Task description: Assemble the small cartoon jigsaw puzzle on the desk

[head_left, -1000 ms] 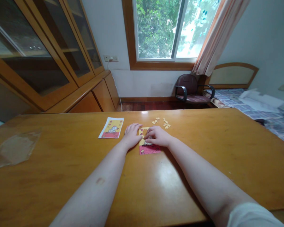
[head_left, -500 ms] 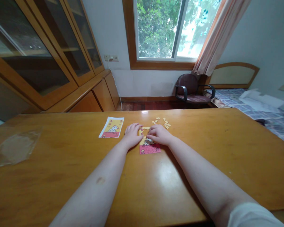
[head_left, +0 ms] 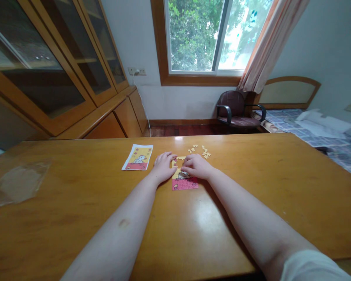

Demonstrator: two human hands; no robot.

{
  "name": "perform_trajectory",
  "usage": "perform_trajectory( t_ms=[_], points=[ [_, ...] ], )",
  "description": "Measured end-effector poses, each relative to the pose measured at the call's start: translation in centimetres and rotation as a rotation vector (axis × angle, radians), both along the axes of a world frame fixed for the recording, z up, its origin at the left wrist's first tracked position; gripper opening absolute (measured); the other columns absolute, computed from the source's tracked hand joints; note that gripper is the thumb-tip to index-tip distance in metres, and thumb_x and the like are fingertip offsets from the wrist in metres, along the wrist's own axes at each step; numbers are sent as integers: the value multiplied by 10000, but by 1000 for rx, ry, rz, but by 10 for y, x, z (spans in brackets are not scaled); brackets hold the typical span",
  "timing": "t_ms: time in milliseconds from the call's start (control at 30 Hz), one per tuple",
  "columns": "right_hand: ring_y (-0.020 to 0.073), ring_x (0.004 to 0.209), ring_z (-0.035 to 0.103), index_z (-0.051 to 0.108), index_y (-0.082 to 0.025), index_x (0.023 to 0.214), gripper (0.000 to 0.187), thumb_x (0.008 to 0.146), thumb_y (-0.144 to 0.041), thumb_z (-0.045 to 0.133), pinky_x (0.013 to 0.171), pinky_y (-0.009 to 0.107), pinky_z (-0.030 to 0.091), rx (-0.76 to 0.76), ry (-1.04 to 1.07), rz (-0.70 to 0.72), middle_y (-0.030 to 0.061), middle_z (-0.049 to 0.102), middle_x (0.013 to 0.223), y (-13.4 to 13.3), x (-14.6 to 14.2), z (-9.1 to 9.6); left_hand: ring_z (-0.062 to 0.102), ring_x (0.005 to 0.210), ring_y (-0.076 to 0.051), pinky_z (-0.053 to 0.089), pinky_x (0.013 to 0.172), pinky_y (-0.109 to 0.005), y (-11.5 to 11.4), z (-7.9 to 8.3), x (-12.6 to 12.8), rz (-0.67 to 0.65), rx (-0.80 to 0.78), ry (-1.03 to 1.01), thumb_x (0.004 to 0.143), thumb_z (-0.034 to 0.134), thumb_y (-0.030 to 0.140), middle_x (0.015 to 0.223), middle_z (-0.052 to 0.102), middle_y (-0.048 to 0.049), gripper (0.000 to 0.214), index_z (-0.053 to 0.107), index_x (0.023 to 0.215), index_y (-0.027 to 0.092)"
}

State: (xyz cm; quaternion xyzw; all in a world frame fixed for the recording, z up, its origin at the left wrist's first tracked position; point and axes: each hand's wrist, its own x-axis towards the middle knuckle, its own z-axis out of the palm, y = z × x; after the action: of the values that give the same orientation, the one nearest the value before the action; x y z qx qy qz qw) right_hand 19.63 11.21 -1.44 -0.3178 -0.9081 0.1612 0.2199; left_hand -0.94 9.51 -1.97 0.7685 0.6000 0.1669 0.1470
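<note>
A small partly built jigsaw puzzle (head_left: 183, 182), red at the bottom and yellow above, lies on the wooden table (head_left: 251, 195). My left hand (head_left: 163, 166) rests flat on the table against the puzzle's left edge, fingers stretched out. My right hand (head_left: 196, 165) lies over the puzzle's upper right part, its curled fingertips pressing on the pieces there. A printed reference picture (head_left: 138, 157) with the same design lies left of my left hand. Several loose yellow puzzle pieces (head_left: 201, 151) are scattered just beyond my right hand.
A clear plastic bag (head_left: 16, 183) lies at the table's left end. Wooden glass-door cabinets (head_left: 46, 66) stand along the left wall. Beyond the table are a window, a dark armchair (head_left: 236, 111) and a bed (head_left: 310, 125) at right.
My right hand has slid slightly up the puzzle, so more of the lower picture shows. My left hand has stayed in place.
</note>
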Motion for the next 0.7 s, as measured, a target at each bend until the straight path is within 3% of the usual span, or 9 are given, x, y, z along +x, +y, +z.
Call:
perform_trajectory(
  t_ms=[700],
  points=[
    [161, 828, 603, 773, -208, 814, 198, 873, -355, 655, 813, 284, 422, -61, -12, -45, 42, 680, 863, -1, -1, 3, 370, 1363, -310, 256, 1156, -547, -1, 0, 1, -23, 33, -12, 789, 582, 291, 1426, 472, -92, 500, 559, 1288, 260]
  ],
)
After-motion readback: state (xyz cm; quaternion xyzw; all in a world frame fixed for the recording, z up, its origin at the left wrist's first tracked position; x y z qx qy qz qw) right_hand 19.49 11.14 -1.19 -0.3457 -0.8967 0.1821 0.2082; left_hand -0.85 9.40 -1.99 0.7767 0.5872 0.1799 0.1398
